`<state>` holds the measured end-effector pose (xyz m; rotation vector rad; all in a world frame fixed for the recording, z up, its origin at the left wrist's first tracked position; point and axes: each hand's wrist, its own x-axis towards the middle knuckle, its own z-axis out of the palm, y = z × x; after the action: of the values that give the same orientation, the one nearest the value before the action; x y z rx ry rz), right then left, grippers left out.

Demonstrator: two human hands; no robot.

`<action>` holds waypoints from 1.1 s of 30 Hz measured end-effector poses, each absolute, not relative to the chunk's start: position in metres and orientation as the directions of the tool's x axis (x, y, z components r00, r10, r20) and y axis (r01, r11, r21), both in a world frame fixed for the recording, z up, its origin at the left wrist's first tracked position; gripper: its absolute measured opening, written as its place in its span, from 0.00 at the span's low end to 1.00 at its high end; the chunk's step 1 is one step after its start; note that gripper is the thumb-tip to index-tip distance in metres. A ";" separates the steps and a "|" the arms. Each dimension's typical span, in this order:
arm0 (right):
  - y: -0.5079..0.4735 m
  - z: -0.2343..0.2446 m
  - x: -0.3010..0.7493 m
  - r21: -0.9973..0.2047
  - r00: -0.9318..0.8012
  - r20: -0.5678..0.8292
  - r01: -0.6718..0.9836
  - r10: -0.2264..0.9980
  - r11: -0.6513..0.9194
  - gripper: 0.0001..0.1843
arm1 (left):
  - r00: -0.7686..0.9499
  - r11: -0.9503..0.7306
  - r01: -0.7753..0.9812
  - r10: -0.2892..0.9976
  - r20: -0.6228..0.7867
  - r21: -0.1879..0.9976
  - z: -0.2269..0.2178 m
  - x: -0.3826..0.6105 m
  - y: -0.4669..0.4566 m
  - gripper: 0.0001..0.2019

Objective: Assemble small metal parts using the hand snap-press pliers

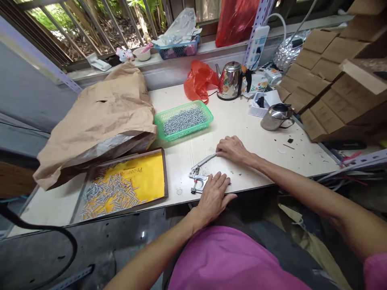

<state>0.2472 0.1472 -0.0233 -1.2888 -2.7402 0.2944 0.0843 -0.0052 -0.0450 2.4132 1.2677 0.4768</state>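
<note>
While the left hand (213, 195) lies palm-down over the base of a small silver metal lever tool (198, 177), fingers stretched forward and thumb spread to the right, the right hand (233, 149) is curled round the end of the tool's long grey lever (206, 161). The hands are apart from each other; whether the left fingertips also grip the tool cannot be told. The left forearm reaches in from the near side of the tool, the right one slants in from its right.

The tool sits on a pale tabletop (248, 137), just inside the near edge. To its left, near it, stands the dark rim of a shallow yellow-floored tray (165, 173) holding loose silver metal pins (111, 193). Beyond the tool, bare tabletop stretches to a green plastic basket (181, 135) of similar pins; rightward, to a squat steel jug (273, 118).
</note>
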 end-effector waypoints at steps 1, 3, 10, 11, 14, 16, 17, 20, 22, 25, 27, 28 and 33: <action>0.151 -0.020 0.243 -0.187 -0.620 -0.003 0.771 0.785 0.609 0.09 | 0.534 -0.518 0.705 0.837 0.118 0.484 -0.044 0.084 -0.005 0.24; 0.153 -0.013 0.231 -0.161 -0.616 -0.013 0.779 0.788 0.606 0.09 | 0.539 -0.521 0.691 0.833 0.122 0.501 -0.044 0.082 -0.003 0.24; 0.098 0.005 0.170 -0.226 -0.960 -0.017 0.276 0.280 0.934 0.08 | 0.606 -0.613 0.596 0.767 0.210 0.520 -0.048 0.079 -0.016 0.25; 0.090 0.003 0.163 -0.214 -0.975 -0.014 0.218 0.220 0.952 0.09 | 0.637 -0.653 0.563 0.733 0.237 0.506 -0.047 0.078 -0.023 0.23; 0.079 -0.010 0.152 -0.183 -0.992 0.018 0.119 0.124 0.976 0.09 | 0.722 -0.777 0.468 0.611 0.324 0.422 -0.040 0.065 -0.046 0.16; 0.079 -0.021 0.147 -0.171 -0.993 0.042 0.106 0.114 0.980 0.09 | 0.701 -0.780 0.501 0.620 0.353 0.375 -0.031 0.045 -0.058 0.12; 0.080 -0.025 0.145 -0.182 -0.991 0.054 0.110 0.122 0.977 0.10 | 0.655 -0.746 0.562 0.665 0.359 0.358 -0.026 0.031 -0.062 0.11; 0.081 -0.029 0.143 -0.352 -0.973 0.128 0.135 0.191 0.926 0.09 | 0.351 -0.460 0.836 0.867 0.354 0.298 -0.007 -0.025 -0.064 0.08; 0.082 -0.020 0.142 -0.520 -0.923 0.215 0.169 0.320 0.837 0.07 | 0.086 -0.170 0.959 0.937 0.339 0.225 0.003 -0.071 -0.055 0.10; 0.102 0.008 0.139 -0.668 -0.740 0.344 0.238 0.577 0.705 0.05 | -0.113 0.096 0.992 0.958 0.263 0.077 0.010 -0.138 -0.035 0.13; 0.129 0.028 0.132 -0.677 -0.569 0.430 0.312 0.701 0.667 0.05 | -0.114 0.116 0.993 0.980 0.165 0.001 0.012 -0.173 -0.024 0.15; 0.146 0.036 0.128 -0.664 -0.485 0.475 0.350 0.734 0.661 0.06 | -0.094 0.096 0.995 0.991 0.101 -0.021 0.012 -0.185 -0.020 0.15; 0.232 0.044 0.116 -0.584 -0.398 0.536 0.462 0.745 0.667 0.12 | -0.028 0.024 0.999 0.988 -0.149 -0.024 0.010 -0.216 -0.005 0.15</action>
<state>0.1161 0.2319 0.0436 -0.9308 -2.0626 0.4381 -0.2155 -0.0051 0.0103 2.1253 2.1819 -0.1860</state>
